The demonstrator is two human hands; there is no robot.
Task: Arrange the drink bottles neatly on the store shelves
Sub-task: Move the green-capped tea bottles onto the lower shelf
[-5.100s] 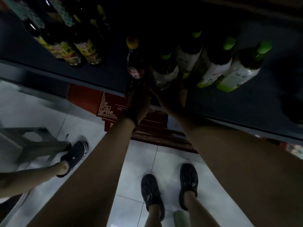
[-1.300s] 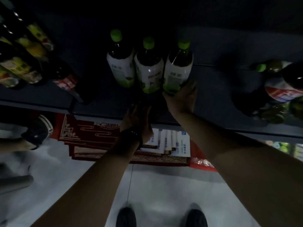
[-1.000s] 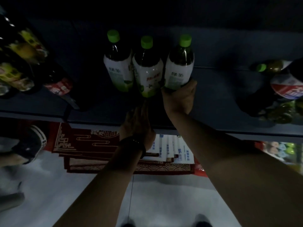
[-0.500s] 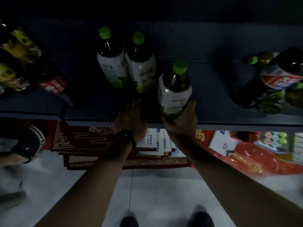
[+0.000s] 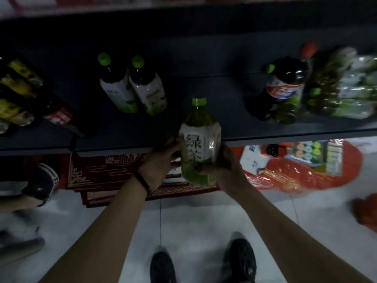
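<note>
Nearest the camera, 2 black shoes (image 5: 240,260) stand on the pale floor (image 5: 193,217), and both forearms reach forward from there. The left hand (image 5: 163,160) is curled against the left flank of the green tea bottle (image 5: 201,144), fingers on the label. The right hand (image 5: 223,170) wraps its lower right side and cups the base. So both hands grasp the 1 bottle, neither one free. The bottle is carried, not standing: its base hangs in front of the shelf (image 5: 285,133) lip. Its long axis runs straight away from the body, with the green cap pointing in over the shelf board. Judgement: a push along that axis would seat it. Beyond the cap lies bare shelf. The pair of green-capped bottles (image 5: 132,92) stands farther in and to the left, well apart from the held bottle, on the left hand's side. The cola bottle (image 5: 285,86) stands off to the right, touching a wrapped pack (image 5: 346,88). To join the pair, the bottle likely must travel in and leftward, the left hand leading. Yellow-labelled bottles (image 5: 16,94) sit far left, blurred.
</note>
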